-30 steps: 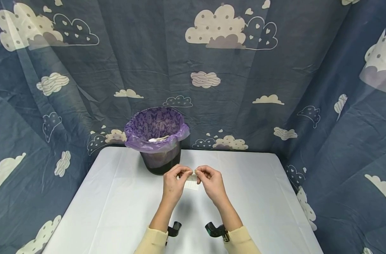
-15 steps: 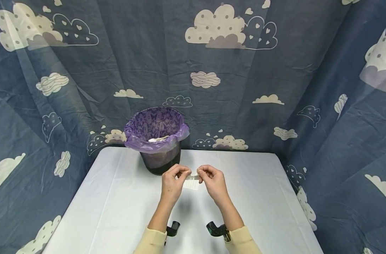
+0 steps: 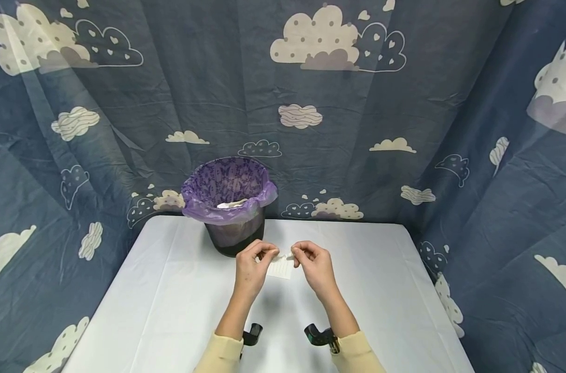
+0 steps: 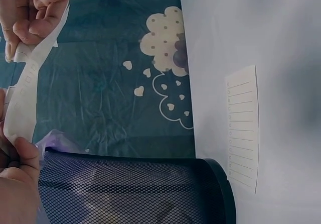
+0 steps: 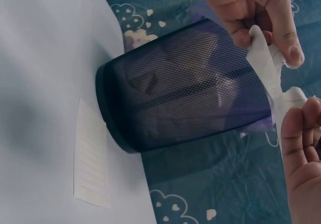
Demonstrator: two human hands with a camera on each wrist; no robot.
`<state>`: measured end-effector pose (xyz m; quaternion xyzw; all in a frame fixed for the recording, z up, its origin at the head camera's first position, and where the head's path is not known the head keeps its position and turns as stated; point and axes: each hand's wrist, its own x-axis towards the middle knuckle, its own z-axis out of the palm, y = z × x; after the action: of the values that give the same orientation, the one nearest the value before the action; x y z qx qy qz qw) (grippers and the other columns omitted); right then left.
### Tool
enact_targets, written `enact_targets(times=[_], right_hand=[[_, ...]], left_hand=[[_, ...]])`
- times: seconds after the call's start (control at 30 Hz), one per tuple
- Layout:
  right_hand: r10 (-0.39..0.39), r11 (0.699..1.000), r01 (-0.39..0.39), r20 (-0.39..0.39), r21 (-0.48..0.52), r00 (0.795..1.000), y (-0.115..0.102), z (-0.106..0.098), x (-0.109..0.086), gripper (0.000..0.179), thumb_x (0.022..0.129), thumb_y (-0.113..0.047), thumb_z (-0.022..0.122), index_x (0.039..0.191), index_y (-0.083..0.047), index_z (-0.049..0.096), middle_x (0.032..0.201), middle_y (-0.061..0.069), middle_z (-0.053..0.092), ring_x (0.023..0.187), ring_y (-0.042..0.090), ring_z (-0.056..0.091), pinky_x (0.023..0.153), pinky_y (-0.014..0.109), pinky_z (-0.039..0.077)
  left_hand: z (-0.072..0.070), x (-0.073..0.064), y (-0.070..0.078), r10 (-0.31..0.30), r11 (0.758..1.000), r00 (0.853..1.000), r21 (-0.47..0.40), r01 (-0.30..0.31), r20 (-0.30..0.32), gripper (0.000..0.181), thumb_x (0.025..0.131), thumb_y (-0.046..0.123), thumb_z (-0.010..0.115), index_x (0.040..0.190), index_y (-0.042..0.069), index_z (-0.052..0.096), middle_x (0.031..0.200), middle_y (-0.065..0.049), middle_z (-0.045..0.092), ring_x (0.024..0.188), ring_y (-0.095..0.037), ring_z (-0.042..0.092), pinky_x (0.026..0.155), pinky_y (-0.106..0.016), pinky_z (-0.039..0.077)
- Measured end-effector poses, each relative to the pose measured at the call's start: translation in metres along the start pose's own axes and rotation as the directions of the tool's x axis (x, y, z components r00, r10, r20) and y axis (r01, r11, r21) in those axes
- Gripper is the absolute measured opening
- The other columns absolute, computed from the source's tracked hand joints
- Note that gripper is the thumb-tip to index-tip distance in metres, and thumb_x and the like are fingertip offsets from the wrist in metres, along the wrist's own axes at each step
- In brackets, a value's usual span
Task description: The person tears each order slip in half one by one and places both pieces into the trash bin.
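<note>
Between both hands a white paper strip (image 4: 27,91) is stretched, printed with small squares along its length. Its upper edge curls back and looks notched between the fingers in the right wrist view. My left hand (image 3: 252,267) pinches one end with thumb and fingertips; my right hand (image 3: 313,264) pinches the other. Beneath them, a lined paper sheet (image 4: 242,128) with a column of tiny boxes lies flat on the white table (image 3: 357,290). The fingers partly cover the strip in the head view, where it appears thin.
A black mesh bin (image 3: 236,235) with a purple bag (image 3: 203,204) over its rim stands at the back left of the table, close beyond my left hand. White paper (image 3: 231,204) shows inside. A dark blue cloud-patterned curtain (image 3: 338,155) encloses the back and sides.
The hands have drawn slightly apart, left hand leftward and right hand rightward, and more of the strip shows between them. The bin and lined sheet have stayed in place.
</note>
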<state>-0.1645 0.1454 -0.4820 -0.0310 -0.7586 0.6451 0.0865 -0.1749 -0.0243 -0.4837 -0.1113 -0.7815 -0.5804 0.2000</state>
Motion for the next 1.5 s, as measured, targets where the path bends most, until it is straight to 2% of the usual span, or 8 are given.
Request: enact_targets(times=[0.37,0.6,0.8,1.07,1.3,1.5], right_hand=[[-0.005,1.0,0.006,-0.037,0.025,0.999,0.0,-0.003,0.003,0.011,0.101,-0.012,0.072,0.101,-0.001,0.075,0.076,0.003,0.067,0.066,0.012,0.061,0.06,0.019,0.047],[-0.003,0.999,0.005,-0.047,0.034,0.999,0.003,-0.004,0.004,0.01,0.101,-0.011,0.072,0.101,-0.002,0.075,0.076,0.003,0.067,0.066,0.012,0.062,0.061,0.019,0.048],[-0.007,1.0,0.008,-0.062,0.022,0.998,0.005,-0.007,0.005,0.013,0.101,-0.014,0.073,0.103,-0.001,0.075,0.073,0.002,0.066,0.066,0.012,0.061,0.057,0.02,0.04],[0.006,1.0,-0.006,-0.074,0.007,0.997,0.006,-0.009,0.006,0.012,0.101,-0.015,0.073,0.102,-0.003,0.075,0.073,0.001,0.066,0.067,0.014,0.061,0.058,0.021,0.041],[-0.007,1.0,0.008,-0.069,0.022,0.998,0.005,-0.007,0.009,0.013,0.102,-0.015,0.073,0.103,-0.003,0.076,0.075,0.005,0.066,0.068,0.014,0.062,0.06,0.021,0.043],[-0.046,0.999,0.046,-0.068,-0.003,0.997,-0.004,-0.003,0.014,0.01,0.101,-0.014,0.073,0.101,-0.005,0.076,0.074,0.004,0.066,0.068,0.022,0.063,0.056,0.02,0.039]], left_hand=[[-0.001,-0.001,-0.001,0.014,1.0,1.0,0.012,-0.014,-0.002,0.006,0.088,0.011,0.085,0.084,0.01,0.08,0.083,0.0,0.075,0.072,-0.006,0.059,0.067,-0.018,0.049],[-0.003,-0.002,-0.004,-0.012,1.0,1.0,0.016,0.013,-0.006,0.006,0.087,0.011,0.085,0.084,0.01,0.08,0.083,0.001,0.076,0.071,-0.005,0.058,0.067,-0.017,0.048],[-0.008,-0.001,-0.005,-0.021,1.0,0.999,0.002,0.021,-0.028,0.005,0.087,0.008,0.085,0.086,0.01,0.08,0.085,-0.001,0.078,0.073,-0.006,0.059,0.067,-0.016,0.048],[-0.015,0.002,-0.008,-0.073,0.997,0.996,-0.03,0.071,-0.049,0.005,0.089,0.012,0.085,0.087,0.011,0.08,0.086,-0.002,0.078,0.073,-0.006,0.059,0.068,-0.015,0.047],[-0.018,0.005,-0.006,-0.045,0.998,0.997,-0.043,0.043,-0.069,0.006,0.089,0.013,0.085,0.087,0.01,0.081,0.086,-0.004,0.079,0.072,-0.005,0.06,0.068,-0.015,0.048],[-0.025,0.012,-0.002,-0.018,0.998,0.997,-0.059,0.013,-0.079,0.008,0.09,0.014,0.084,0.088,0.008,0.08,0.086,-0.005,0.078,0.07,-0.005,0.06,0.066,-0.014,0.048]])
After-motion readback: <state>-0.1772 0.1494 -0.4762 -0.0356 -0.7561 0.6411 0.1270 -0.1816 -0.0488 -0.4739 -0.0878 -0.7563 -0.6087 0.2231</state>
